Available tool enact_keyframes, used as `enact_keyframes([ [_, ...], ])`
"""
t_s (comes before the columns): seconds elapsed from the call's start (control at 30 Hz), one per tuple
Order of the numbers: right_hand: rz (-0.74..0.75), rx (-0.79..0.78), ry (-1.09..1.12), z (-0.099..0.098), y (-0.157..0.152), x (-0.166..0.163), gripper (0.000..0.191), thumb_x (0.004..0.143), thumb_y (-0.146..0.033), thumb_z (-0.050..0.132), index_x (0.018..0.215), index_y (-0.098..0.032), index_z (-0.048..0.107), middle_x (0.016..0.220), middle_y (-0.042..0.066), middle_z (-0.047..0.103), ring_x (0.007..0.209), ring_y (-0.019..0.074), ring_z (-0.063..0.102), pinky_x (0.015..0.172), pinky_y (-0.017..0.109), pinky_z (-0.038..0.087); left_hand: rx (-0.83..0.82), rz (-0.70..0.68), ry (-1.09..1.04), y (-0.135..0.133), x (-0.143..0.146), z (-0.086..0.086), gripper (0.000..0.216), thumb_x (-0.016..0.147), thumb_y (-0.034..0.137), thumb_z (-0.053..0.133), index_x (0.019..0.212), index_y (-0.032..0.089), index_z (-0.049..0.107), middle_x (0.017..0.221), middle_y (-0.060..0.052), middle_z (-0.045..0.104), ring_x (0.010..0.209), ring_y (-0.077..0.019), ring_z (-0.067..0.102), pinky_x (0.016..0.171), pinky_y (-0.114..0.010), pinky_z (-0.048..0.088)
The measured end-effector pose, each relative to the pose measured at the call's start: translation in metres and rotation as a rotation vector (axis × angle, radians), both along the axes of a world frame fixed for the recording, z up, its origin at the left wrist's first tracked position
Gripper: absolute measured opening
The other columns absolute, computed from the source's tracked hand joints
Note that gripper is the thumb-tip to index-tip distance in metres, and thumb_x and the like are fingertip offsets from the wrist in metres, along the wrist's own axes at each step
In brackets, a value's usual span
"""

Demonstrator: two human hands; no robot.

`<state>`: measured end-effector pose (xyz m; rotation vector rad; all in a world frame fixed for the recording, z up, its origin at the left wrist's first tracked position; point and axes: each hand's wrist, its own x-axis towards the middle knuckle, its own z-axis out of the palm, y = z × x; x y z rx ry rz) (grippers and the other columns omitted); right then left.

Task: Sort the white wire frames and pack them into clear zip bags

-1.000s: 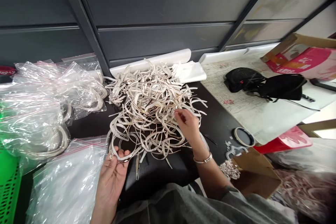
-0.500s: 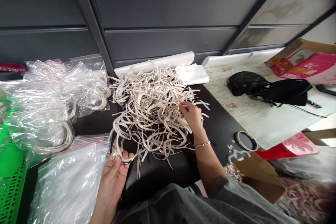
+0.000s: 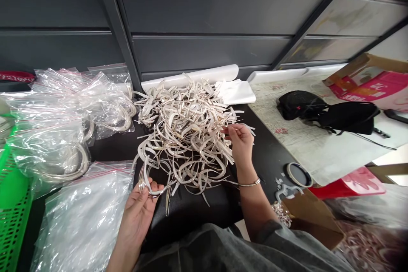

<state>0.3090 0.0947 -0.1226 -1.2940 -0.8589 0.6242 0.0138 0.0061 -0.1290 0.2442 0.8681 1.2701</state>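
Observation:
A tangled heap of thin curved metal bands (image 3: 188, 123), many with whitish sleeves or strips along them, covers the dark tabletop in front of me. My left hand (image 3: 142, 202) is closed around a small bunch of curved bands (image 3: 147, 174) at the heap's near left edge, the thumb pressing on top. At the heap's right side, my right hand (image 3: 240, 140) pinches a curved band between thumb and forefinger. Its other fingers are loosely curled, and the rest of that band merges into the heap. A bangle circles my right wrist.
Clear zip bags (image 3: 79, 216) lie flat at left; filled bags of rings (image 3: 66, 153) lie behind them, beside a green basket (image 3: 14, 204). At right are a tape roll (image 3: 298, 174), cardboard box (image 3: 315, 216), black bag (image 3: 301, 104) and pink carton (image 3: 372, 83). A panel wall stands behind.
My right hand has shifted slightly right and tilted, with fingers at the heap's right side. My left hand keeps its bunch nearly in place. The view has moved a little.

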Motion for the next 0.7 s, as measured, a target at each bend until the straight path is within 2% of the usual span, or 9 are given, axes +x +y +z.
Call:
enact_keyframes([
  [0.13, 0.196, 0.146, 0.311, 0.006, -0.006, -0.006, 0.019, 0.067, -0.031, 0.072, 0.076, -0.021, 0.060, 0.074, 0.000, 0.068, 0.058, 0.0101, 0.062, 0.052, 0.021, 0.049, -0.013, -0.016, 0.005, 0.000, 0.001, 0.002, 0.023, 0.061, 0.020, 0.078, 0.082, 0.016, 0.070, 0.068, -0.002, 0.066, 0.073, -0.0149, 0.065, 0.079, -0.026, 0.054],
  [0.23, 0.377, 0.180, 0.399, 0.008, -0.015, -0.014, 0.018, 0.066, -0.029, 0.075, 0.075, -0.023, 0.061, 0.067, -0.003, 0.065, 0.052, 0.0085, 0.057, 0.050, 0.021, 0.049, -0.009, -0.027, 0.001, -0.001, 0.002, 0.004, 0.022, 0.062, 0.021, 0.078, 0.082, 0.016, 0.070, 0.069, -0.002, 0.067, 0.074, -0.0156, 0.066, 0.078, -0.025, 0.054],
  [0.37, 0.623, 0.153, 0.361, 0.008, -0.030, -0.031, 0.015, 0.069, -0.030, 0.074, 0.079, -0.024, 0.065, 0.061, -0.003, 0.063, 0.049, 0.0096, 0.056, 0.047, 0.022, 0.047, 0.035, -0.053, -0.008, -0.001, 0.004, 0.008, 0.018, 0.067, 0.020, 0.074, 0.084, 0.016, 0.069, 0.070, -0.002, 0.067, 0.076, -0.0154, 0.066, 0.080, -0.025, 0.053],
  [0.47, 0.779, 0.154, 0.291, 0.007, -0.039, -0.049, 0.009, 0.074, -0.031, 0.071, 0.075, -0.023, 0.067, 0.060, 0.000, 0.064, 0.056, 0.0137, 0.059, 0.053, 0.027, 0.049, 0.085, -0.073, -0.042, 0.000, 0.009, 0.011, 0.015, 0.071, 0.020, 0.072, 0.085, 0.016, 0.069, 0.072, -0.003, 0.068, 0.075, -0.0146, 0.066, 0.082, -0.026, 0.052],
  [0.6, 0.961, 0.119, 0.247, 0.006, -0.047, -0.072, 0.007, 0.081, -0.026, 0.064, 0.080, -0.022, 0.070, 0.073, 0.004, 0.067, 0.072, 0.0172, 0.060, 0.064, 0.032, 0.049, 0.120, -0.092, -0.104, 0.000, 0.014, 0.017, 0.012, 0.073, 0.019, 0.070, 0.085, 0.017, 0.069, 0.074, -0.003, 0.071, 0.076, -0.0143, 0.066, 0.084, -0.026, 0.051],
  [0.7, 1.054, 0.081, 0.186, 0.006, -0.051, -0.084, 0.011, 0.084, -0.023, 0.060, 0.083, -0.020, 0.070, 0.077, 0.006, 0.068, 0.077, 0.0169, 0.059, 0.067, 0.032, 0.048, 0.126, -0.089, -0.146, -0.002, 0.014, 0.021, 0.013, 0.072, 0.021, 0.071, 0.084, 0.017, 0.069, 0.077, -0.003, 0.072, 0.078, -0.0146, 0.066, 0.081, -0.025, 0.052],
])
